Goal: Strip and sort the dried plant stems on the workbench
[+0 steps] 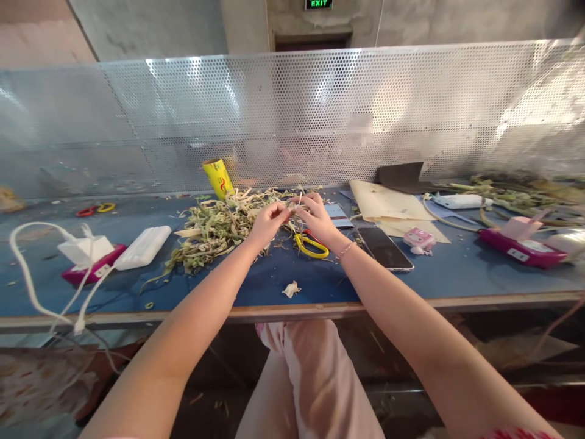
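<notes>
My left hand (269, 222) and my right hand (316, 218) meet over the desk with fingertips pinched close together. Between them is a small, pale dried plant piece (293, 208), partly hidden by the fingers. A heap of dried, greenish plant stalks and leaves (214, 225) lies just left of and behind my left hand. Below my right hand lie yellow-handled scissors (311, 247), with something red beside them. A crumpled whitish scrap (291, 289) rests near the desk's front edge.
A yellow tube (218, 178) leans behind the heap. Right of my hands lie a dark phone (385, 248), a pink toy-like case (419, 240) and brown paper (393, 201). Power strips (521, 249) and a white power bank (143, 247) trail cables. A perforated metal panel (256, 116) stands behind.
</notes>
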The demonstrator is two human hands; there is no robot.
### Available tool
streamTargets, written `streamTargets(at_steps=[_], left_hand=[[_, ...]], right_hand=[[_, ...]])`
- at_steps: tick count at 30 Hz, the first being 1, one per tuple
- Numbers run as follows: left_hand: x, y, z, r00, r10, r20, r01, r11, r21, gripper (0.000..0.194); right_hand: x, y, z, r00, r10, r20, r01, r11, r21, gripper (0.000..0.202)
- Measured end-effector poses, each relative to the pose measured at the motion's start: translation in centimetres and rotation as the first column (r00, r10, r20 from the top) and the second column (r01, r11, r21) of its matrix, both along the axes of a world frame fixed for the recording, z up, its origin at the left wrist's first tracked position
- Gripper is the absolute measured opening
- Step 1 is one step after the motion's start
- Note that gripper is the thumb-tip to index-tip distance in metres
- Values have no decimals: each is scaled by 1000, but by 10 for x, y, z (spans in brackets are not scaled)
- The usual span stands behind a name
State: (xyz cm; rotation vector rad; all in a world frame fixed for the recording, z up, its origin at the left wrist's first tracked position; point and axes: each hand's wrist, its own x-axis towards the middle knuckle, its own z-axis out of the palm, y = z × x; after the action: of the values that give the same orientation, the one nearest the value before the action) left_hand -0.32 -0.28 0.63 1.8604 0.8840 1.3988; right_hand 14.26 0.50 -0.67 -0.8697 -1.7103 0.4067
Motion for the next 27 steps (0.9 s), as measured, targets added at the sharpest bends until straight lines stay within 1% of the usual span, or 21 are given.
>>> streamTargets(at_steps=[5, 9, 14, 21, 24, 27], left_hand=[[-3, 3, -1, 995, 26, -98, -21, 999, 48, 28], [-5, 6, -5, 991, 26, -129, -17, 997, 69, 25], [-3, 8, -9, 984, 46, -173, -30, 995, 93, 24], [-1, 4, -6, 967, 108, -230, -71, 984, 165, 18], [-2, 6, -7, 970, 115, -215, -84, 986, 147, 19], [-1, 8, -9, 971, 166, -174, -151, 984, 92, 21]], right_hand=[[1, 0, 4, 996, 28, -87, -24, 999, 43, 13], [3, 4, 4, 994, 49, -93, -45, 998, 40, 19], [1, 3, 5, 994, -22, -103, 21, 1000, -18, 24], [-5, 1, 3, 989, -110, -103, 107, 994, -36, 28], [-6, 3, 1, 985, -94, -148, 79, 992, -102, 29], [-5, 5, 1, 973, -9, -230, -30, 986, -165, 24]])
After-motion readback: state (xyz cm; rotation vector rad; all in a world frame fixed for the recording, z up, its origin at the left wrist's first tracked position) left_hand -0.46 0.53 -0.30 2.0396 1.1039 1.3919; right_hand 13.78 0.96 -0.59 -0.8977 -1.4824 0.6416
